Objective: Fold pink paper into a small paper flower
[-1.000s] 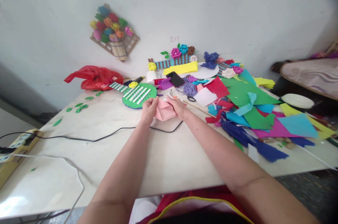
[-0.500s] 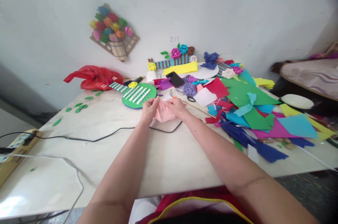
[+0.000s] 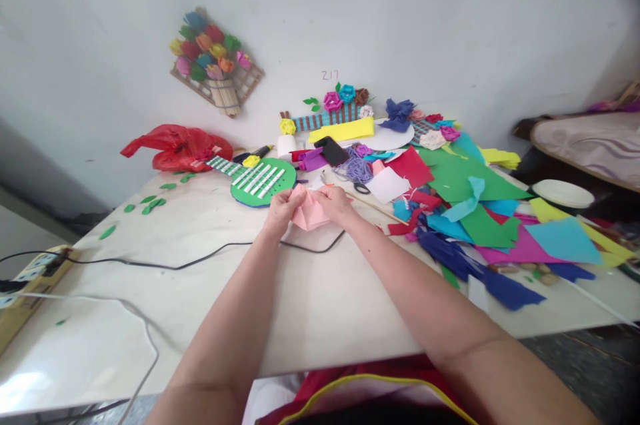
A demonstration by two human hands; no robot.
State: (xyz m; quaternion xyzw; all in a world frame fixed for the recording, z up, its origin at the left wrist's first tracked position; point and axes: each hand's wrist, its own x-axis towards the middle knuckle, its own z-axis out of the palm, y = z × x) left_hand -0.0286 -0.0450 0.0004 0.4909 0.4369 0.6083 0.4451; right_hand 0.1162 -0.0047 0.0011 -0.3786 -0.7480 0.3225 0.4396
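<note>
Pinching pink paper (image 3: 309, 215), the fingers (image 3: 324, 192) of left hand (image 3: 279, 213) and right hand (image 3: 339, 203) are over a whitish tabletop (image 3: 340, 311) strewn with coloured scraps (image 3: 465, 175), before a pale wall (image 3: 425, 18).

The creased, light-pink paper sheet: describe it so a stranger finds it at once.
On the long white table, find the green, guitar-shaped craft with white strips. Just to its right, the bare left hand and bare right hand pinch the creased, light-pink paper sheet. Unlike the loose, brightly coloured paper scraps farther right, it is held.
</note>
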